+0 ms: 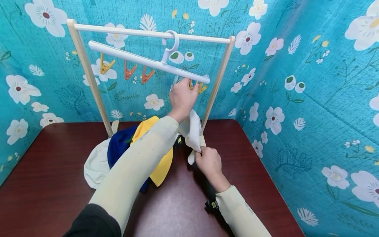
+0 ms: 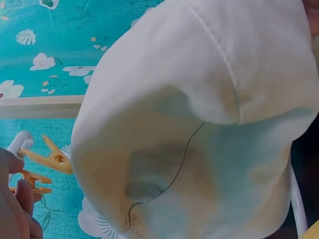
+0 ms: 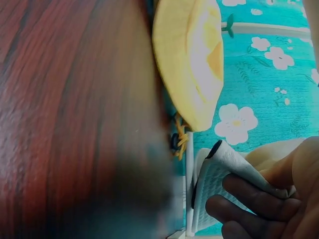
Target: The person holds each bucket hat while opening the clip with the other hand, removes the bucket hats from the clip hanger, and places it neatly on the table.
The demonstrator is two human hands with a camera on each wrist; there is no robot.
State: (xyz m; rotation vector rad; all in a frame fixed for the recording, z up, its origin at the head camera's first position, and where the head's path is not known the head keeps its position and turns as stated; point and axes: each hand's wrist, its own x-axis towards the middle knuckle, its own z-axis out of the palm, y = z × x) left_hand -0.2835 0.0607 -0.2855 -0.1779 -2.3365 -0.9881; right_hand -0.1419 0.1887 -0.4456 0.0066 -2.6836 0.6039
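Note:
My left hand [image 1: 184, 95] is at the lower right end of a white hanger [image 1: 127, 56] and pinches a yellow clothespin [image 2: 35, 181] there. Another yellow clothespin [image 1: 202, 88] hangs right beside it. Below, my right hand [image 1: 209, 163] grips the edge of a white cloth hat [image 1: 193, 130], fingers curled on the fabric. In the left wrist view the white hat [image 2: 199, 99] fills most of the picture, with a seam and a dark thread across it. The right wrist view has the right hand [image 3: 269, 204] pinching the folded brim.
The hanger hooks tilted on a wooden rack [image 1: 201, 39]. One yellow clothespin [image 1: 105, 65] and two orange clothespins [image 1: 129, 70] hang on its left half. On the dark red table [image 1: 44, 158] lie a yellow hat [image 1: 163, 168], a navy hat [image 1: 118, 144] and another white hat [image 1: 96, 164].

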